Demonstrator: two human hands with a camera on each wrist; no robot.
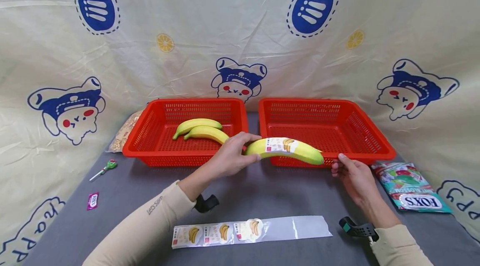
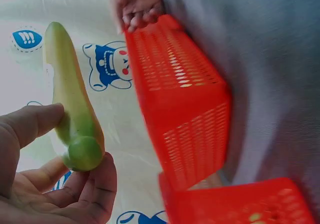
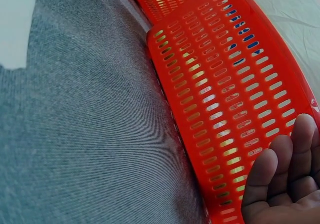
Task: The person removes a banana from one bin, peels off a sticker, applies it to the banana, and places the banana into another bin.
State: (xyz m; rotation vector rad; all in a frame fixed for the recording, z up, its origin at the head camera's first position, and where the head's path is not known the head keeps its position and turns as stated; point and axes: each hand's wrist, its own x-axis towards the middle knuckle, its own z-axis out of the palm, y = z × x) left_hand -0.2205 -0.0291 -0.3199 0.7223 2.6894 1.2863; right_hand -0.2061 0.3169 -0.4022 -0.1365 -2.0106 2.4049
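My left hand (image 1: 233, 155) grips a yellow banana (image 1: 305, 153) by its left end, thumb on the near side. A white label (image 1: 279, 144) with a banana picture lies along the banana, which is level in front of the right red basket (image 1: 375, 152). My right hand (image 1: 356, 178) is by that basket's front rim, loosely curled with nothing visible in its fingers; whether it touches the rim I cannot tell. Two more bananas (image 1: 198, 123) lie in the left red basket (image 1: 168, 161). Nearer me lies a backing strip (image 1: 296, 228) bearing three banana labels (image 1: 223, 232).
A teal FOX'S candy bag (image 1: 408, 186) lies right of the right basket. On the left are a green-wrapped lollipop (image 1: 108, 166), a small pink packet (image 1: 92, 201) and a clear bag of pale bits (image 1: 127, 130). A printed cloth (image 1: 240, 28) hangs behind the baskets.
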